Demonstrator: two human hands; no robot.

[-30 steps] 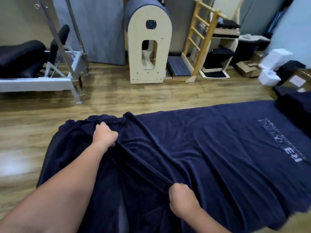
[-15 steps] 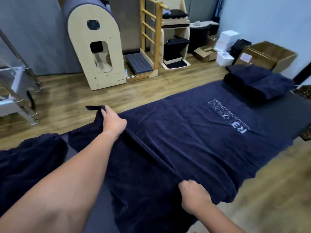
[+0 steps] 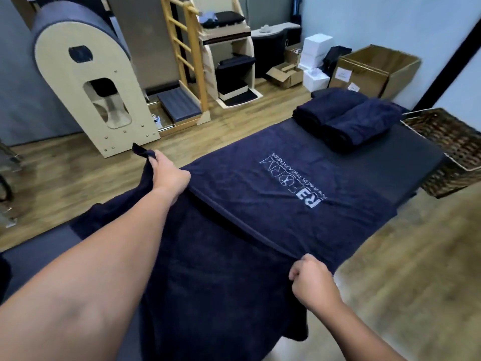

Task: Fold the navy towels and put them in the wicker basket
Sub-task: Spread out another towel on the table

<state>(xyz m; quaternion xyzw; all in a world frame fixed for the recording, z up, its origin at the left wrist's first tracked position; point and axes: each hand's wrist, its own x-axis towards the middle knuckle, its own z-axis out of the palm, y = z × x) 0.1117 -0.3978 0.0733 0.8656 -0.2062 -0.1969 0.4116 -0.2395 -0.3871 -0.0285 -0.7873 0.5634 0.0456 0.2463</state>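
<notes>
Left hand (image 3: 168,175) and right hand (image 3: 309,278) each grip a corner of the navy towel (image 3: 260,194), its edge stretched between them over the bench (image 3: 406,152). Folded towels (image 3: 343,121) lie beyond; wicker basket (image 3: 447,149) apparently unfilled. First fold underway.

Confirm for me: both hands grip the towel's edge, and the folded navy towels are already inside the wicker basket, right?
Not quite. In the head view the folded navy towels lie on the padded table, beside the wicker basket, not inside it. The left hand and right hand do grip the towel.
</notes>
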